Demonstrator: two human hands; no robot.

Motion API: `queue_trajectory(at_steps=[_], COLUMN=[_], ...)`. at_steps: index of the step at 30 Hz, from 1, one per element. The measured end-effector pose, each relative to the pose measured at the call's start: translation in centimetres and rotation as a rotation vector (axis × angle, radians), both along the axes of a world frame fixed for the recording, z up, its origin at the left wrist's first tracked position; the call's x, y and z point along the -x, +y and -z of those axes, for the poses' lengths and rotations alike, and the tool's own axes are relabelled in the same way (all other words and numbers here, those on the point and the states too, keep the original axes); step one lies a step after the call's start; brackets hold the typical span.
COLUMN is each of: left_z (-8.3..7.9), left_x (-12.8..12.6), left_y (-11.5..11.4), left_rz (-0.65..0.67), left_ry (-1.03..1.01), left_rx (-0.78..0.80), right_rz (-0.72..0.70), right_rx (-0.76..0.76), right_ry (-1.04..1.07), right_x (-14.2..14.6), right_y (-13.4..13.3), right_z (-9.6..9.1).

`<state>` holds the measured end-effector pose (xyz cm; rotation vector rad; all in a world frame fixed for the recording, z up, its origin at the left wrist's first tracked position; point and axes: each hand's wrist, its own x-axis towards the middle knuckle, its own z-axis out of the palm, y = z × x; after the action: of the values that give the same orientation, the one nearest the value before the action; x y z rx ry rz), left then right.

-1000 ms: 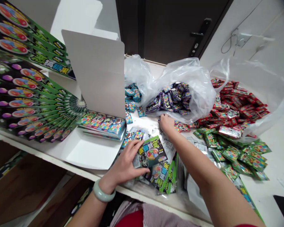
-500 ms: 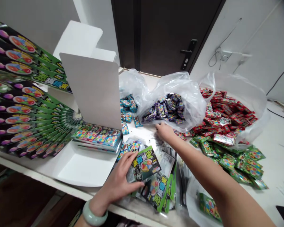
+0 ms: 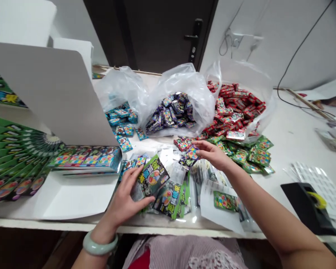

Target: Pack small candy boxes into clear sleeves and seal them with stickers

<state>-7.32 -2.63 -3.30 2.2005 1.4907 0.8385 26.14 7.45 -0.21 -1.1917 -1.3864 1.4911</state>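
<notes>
Candy packets lie in a loose spread at the front of our white table, right in front of us, and each of our hands is on one. Our left hand, with a pale jade bangle on its wrist, grasps a green-and-black packet, fingers curled over its edge and thumb along the side. Our right hand reaches farther out and pinches a small purple-and-blue packet at the fingertips, just beside a little heap of red packets. Beyond our hands, three clear plastic bags sit open against the table's back edge: blue boxes spill from the left bag, purple packets fill the middle bag, and red packets fan out of the right bag, with green sachets piled in front of them. To our left, a white card panel stands upright behind a row of boxed candy, beside fanned display cards. A black tape dispenser with a yellow roll sits at the right, near a sheet of clear labels.
</notes>
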Motion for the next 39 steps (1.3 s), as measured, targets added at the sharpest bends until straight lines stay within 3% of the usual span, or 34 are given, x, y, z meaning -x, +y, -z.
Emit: queue_trajectory(at_steps=[4, 9, 13, 16, 19, 24, 27, 30, 34, 39], left_z=[-0.3, -0.9, -1.1, -1.3, -1.5, -1.9, -2.0, -2.0, -2.1, -2.0], left_x=[-1.0, -2.0, -2.1, -2.2, -2.5, -2.8, -2.9, -3.0, -3.5, -3.6], left_y=[-0.2, -0.2, -0.3, -0.3, -0.2, -0.1, -0.1, -0.1, 0.4, 0.7], left_rz=[0.026, 0.047, 0.053, 0.054, 0.065, 0.059, 0.049, 0.063, 0.143, 0.222], left_ry=[0.030, 0.063, 0.063, 0.066, 0.076, 0.077, 0.089, 0.118, 0.155, 0.192], left_rx=[-0.006, -0.010, -0.014, -0.002, 0.018, 0.013, -0.003, -0.032, -0.078, -0.088], right_rz=[0.091, 0.083, -0.051, -0.205, -0.220, -0.229, -0.102, 0.014, -0.223, -0.486], right_rx=[-0.044, -0.094, -0.217, -0.414, -0.527, -0.564, -0.635, -0.809, -0.950, -0.889], right_ry=[-0.200, -0.365, -0.494, -0.790, -0.993, -1.023, -0.900, -0.767, -0.900, -1.019], right_x=[-1.3, -0.1, 1.0, 1.5, 2.1, 2.4, 1.4, 0.3, 0.0, 0.4], right_y=[-0.5, -0.6, -2.0, -3.1, -3.7, -3.9, -4.0, -4.5, -5.8, -6.9], right_z=[2.3, 5.3, 5.4, 4.9, 4.8, 5.4, 3.9, 0.4, -3.7, -4.9])
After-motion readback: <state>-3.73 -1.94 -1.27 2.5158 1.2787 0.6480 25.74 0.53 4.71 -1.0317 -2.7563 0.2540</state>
